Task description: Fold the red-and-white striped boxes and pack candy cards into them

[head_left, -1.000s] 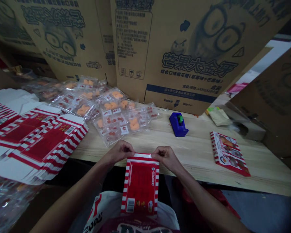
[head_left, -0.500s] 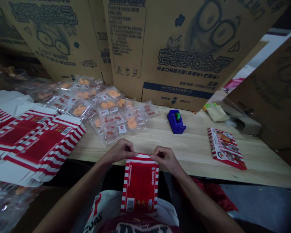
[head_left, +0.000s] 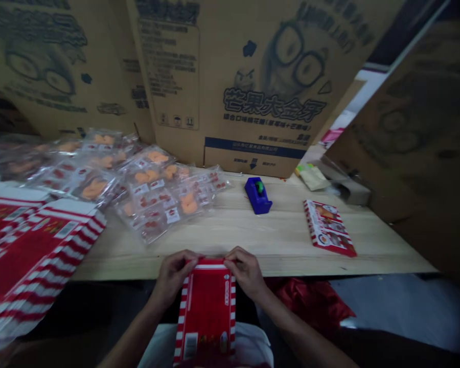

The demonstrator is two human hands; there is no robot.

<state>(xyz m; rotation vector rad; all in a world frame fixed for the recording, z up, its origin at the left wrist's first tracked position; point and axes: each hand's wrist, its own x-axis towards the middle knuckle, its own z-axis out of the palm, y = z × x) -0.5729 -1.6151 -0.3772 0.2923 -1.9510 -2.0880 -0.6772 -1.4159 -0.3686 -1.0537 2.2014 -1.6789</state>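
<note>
A red carton with red-and-white striped edges [head_left: 209, 309] stands over my lap, its barcode side facing me. My left hand [head_left: 175, 273] pinches its upper left corner, thumb and fingers together. At the upper right corner, my right hand [head_left: 246, 270] grips the same top edge in a like pinch. Both hands are just in front of the table edge. The side of the carton turned away from me is hidden.
Clear packets of orange and reddish pieces [head_left: 157, 189] cover the table's left half. Flat striped cartons [head_left: 42, 245] are stacked at far left. A blue tape dispenser [head_left: 258, 197] and a filled striped box [head_left: 329, 227] lie rightward. Large cardboard boxes [head_left: 214, 66] wall the back.
The view has turned to the right, so the table's things sit further left. Both hands and the carton have come slightly lower in view, the grip at its top edge kept.
</note>
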